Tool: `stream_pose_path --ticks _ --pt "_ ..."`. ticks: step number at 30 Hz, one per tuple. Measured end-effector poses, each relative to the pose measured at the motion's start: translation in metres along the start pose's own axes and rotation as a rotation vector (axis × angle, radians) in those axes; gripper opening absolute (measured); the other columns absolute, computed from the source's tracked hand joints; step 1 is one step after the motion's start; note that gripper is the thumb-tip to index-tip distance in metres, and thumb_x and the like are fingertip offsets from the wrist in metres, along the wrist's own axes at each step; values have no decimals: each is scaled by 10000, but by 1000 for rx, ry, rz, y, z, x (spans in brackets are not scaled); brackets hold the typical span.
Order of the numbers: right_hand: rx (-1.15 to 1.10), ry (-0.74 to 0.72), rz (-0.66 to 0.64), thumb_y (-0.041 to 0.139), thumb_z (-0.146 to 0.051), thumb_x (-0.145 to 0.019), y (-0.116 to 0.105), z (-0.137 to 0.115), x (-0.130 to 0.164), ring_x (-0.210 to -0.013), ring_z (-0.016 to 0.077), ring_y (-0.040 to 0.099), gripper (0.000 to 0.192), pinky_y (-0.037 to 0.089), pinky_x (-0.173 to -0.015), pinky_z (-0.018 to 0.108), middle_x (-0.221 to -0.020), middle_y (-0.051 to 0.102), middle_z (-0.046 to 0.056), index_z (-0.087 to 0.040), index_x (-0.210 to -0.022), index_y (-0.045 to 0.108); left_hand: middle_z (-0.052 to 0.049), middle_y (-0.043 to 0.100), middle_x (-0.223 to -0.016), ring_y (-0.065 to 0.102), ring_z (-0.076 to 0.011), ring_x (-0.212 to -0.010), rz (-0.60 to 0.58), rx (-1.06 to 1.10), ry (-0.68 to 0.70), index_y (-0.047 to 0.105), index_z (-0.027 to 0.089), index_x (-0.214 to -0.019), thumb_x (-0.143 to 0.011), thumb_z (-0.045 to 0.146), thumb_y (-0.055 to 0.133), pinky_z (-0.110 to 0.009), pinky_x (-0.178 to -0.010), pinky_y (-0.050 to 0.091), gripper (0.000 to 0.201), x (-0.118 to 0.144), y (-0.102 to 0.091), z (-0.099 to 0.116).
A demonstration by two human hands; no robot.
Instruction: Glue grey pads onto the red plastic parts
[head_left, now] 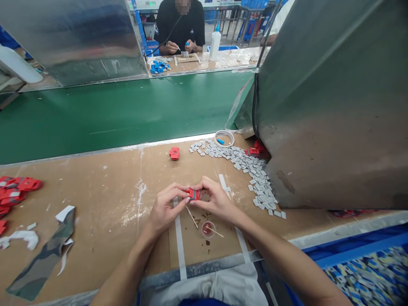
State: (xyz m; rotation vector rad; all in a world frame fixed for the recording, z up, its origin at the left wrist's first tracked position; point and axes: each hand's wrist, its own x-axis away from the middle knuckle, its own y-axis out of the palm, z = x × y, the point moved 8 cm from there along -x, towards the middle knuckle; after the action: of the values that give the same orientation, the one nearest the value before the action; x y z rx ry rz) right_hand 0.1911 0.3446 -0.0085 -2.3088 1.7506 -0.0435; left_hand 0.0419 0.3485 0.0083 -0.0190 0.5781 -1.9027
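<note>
Hands met over the brown bench [105, 199]: the left hand [165, 209] and right hand [214, 199] pinched a small red part [193, 194] between closed fingers, just above the bench top, with a thin wooden stick [191, 217] slanting down below it. A small cup of reddish liquid [208, 229] sat just below the hands, holding another stick, and a trail of grey tiles [251, 170] lay to the right.

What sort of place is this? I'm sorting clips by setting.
Likely a factory assembly line: a green conveyor belt passes the workbench, small grey parts lie heaped, and another worker sits opposite.
</note>
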Motion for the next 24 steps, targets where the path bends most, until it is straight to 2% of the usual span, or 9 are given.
stream_pose_path --ticks 4,7,13,17,21,24 --pt "-130 99 -27 840 -404 -772 4 8 1 -804 156 597 338 496 -734 291 -911 596 19 -162 -926 662 -100 765 -1021 734 -205 -981 -17 56 12 772 185 -909 -904 192 692 -320 -899 562 80 -1 -3 0" --pt "-165 120 -27 840 -389 -773 4 11 0 -821 160 608 341 499 -753 297 -933 605 23 -161 -951 661 -100 765 -1024 730 -208 -986 -26 77 -16 780 193 -913 -907 199 693 -320 -898 557 88 -2 -2 -1" --pt "35 -9 -24 765 -207 -832 2 0 4 -815 153 575 171 462 -724 273 -913 566 12 -170 -898 612 -100 746 -1014 720 -214 -974 -10 128 -100 753 181 -857 -894 192 691 -329 -888 548 73 1 4 -4" --pt "106 -65 2 738 -200 -858 -1 -8 5 -827 159 565 141 456 -743 282 -895 548 14 -172 -889 604 -99 728 -1013 704 -226 -1026 0 137 -94 740 178 -868 -900 193 679 -337 -909 536 71 1 5 -5" --pt "-129 36 26 797 -367 -830 0 4 0 -860 172 605 281 507 -773 306 -936 581 31 -180 -955 628 -93 713 -1049 680 -232 -1086 23 140 -53 730 191 -961 -913 219 677 -350 -958 523 76 0 3 -6" --pt "-445 136 -2 813 -441 -808 8 16 -2 -916 181 660 381 544 -818 324 -985 622 33 -208 -979 566 -118 686 -1218 665 -241 -1135 41 166 -70 654 201 -1207 -908 248 694 -371 -997 523 306 2 4 -10"
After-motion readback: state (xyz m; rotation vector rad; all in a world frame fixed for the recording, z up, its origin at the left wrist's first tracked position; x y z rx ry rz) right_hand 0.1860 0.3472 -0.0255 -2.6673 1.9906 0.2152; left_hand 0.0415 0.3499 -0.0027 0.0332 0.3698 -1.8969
